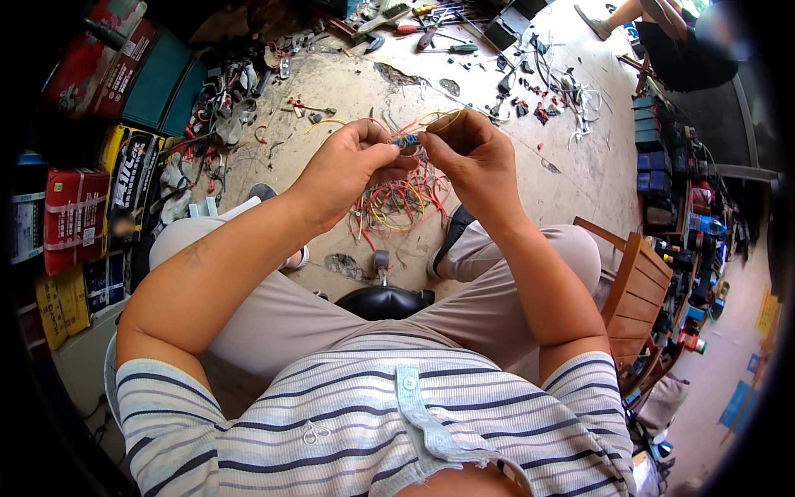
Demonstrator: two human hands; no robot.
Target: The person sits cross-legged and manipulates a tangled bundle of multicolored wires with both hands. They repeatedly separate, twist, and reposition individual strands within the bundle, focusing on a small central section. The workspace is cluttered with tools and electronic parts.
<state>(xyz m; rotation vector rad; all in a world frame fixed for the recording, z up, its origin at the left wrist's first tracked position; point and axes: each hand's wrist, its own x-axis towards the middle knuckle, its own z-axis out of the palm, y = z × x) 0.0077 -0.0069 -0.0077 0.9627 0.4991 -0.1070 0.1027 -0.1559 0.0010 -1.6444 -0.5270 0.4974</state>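
Observation:
Both hands meet in front of me, above the floor. My left hand (358,157) is closed, its thumb and fingers pinching one end of a small blue piece with wires (406,141). My right hand (476,157) pinches the other end, its thumb and fingertips pressed together. Thin red and yellow wires come out around the blue piece; whether it is a connector or a taped joint is too small to tell. Beneath the hands, a tangle of red, yellow and white wires (396,203) hangs or lies near the floor; which, I cannot tell.
Screwdrivers and other hand tools (447,37) lie scattered at the far side. Cut cable scraps (546,103) litter the floor at the right. Boxes (79,207) are stacked on the left. A wooden chair (636,286) and loaded shelves stand right. Another person (687,50) is at far right.

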